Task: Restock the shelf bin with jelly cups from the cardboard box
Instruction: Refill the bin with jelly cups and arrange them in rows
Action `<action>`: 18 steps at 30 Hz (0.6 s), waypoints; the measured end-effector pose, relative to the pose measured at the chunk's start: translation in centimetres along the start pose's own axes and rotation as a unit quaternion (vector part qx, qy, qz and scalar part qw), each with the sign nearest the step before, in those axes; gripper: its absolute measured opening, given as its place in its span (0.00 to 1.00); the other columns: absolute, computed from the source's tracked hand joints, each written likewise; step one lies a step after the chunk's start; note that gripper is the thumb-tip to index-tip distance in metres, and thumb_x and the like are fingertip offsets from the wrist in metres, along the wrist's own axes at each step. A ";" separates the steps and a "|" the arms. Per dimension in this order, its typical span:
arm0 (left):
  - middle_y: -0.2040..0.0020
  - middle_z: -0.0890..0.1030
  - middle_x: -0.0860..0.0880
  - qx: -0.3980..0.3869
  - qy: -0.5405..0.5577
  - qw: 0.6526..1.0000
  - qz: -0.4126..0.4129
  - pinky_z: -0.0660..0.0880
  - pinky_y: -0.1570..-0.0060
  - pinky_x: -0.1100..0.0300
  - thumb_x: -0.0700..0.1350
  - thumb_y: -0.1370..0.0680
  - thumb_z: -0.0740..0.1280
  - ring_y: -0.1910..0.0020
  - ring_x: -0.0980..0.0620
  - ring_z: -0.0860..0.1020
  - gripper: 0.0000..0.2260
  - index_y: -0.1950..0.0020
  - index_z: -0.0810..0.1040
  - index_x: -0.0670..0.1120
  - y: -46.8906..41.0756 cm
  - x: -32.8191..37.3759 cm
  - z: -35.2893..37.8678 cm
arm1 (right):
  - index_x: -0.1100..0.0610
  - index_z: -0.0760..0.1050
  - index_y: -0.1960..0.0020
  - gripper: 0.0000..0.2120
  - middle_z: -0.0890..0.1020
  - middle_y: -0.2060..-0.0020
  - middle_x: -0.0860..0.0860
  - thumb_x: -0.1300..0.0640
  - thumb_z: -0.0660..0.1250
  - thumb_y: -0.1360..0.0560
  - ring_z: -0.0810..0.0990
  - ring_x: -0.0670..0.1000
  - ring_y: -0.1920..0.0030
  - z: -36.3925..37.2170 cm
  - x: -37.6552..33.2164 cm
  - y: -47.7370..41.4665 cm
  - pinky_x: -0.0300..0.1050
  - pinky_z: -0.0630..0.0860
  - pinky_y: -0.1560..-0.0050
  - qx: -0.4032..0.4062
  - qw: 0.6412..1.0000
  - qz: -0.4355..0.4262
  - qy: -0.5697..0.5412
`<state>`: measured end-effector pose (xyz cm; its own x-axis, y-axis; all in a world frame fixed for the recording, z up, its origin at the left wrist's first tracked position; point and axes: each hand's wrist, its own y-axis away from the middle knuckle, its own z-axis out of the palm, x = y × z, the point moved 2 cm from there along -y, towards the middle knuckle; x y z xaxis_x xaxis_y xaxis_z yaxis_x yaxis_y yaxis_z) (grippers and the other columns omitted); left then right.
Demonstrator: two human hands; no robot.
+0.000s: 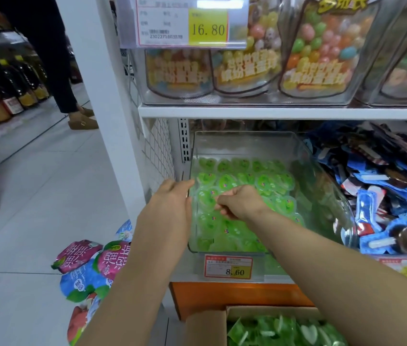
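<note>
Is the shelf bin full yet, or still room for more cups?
Partly full: jelly cups cover the shelf bin floor in a low layer, and its clear walls stand bare above them.

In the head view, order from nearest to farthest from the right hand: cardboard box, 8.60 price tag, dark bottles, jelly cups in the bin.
1. jelly cups, directly under the right hand
2. 8.60 price tag, on the bin front
3. cardboard box, lower, bottom edge
4. dark bottles, far left across the aisle

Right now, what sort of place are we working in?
Likely a supermarket aisle: a price tag on the shelf bin of jelly cups, candy jars on the shelf above, bottles shelved across the aisle.
</note>
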<state>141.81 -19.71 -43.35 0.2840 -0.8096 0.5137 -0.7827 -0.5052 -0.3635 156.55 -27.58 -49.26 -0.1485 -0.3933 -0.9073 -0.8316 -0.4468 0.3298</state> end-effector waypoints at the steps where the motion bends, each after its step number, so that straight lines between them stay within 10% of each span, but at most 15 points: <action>1: 0.41 0.76 0.48 -0.001 -0.002 1.000 0.002 0.70 0.52 0.57 0.40 0.20 0.60 0.47 0.48 0.76 0.16 0.33 0.74 0.48 -0.1 -0.1 0.0 | 0.63 0.76 0.59 0.05 0.78 0.77 0.50 0.66 0.66 0.25 0.70 0.40 0.83 0.2 0.1 -0.1 0.32 0.70 0.79 -0.001 1.000 0.011 -0.015; 18: 0.39 0.75 0.49 -0.008 0.010 1.000 -0.005 0.72 0.49 0.57 0.41 0.19 0.58 0.46 0.50 0.76 0.15 0.33 0.75 0.49 0.0 -0.1 0.2 | 0.62 0.75 0.61 0.06 0.80 0.69 0.55 0.66 0.66 0.25 0.73 0.42 0.81 -0.2 -0.1 0.0 0.33 0.72 0.77 -0.039 0.996 0.045 -0.065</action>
<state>141.93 -19.66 -43.60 0.2806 -0.7987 0.5323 -0.7885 -0.5080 -0.3466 156.65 -27.69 -49.11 -0.2928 -0.3296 -0.8976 -0.7679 -0.4783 0.4261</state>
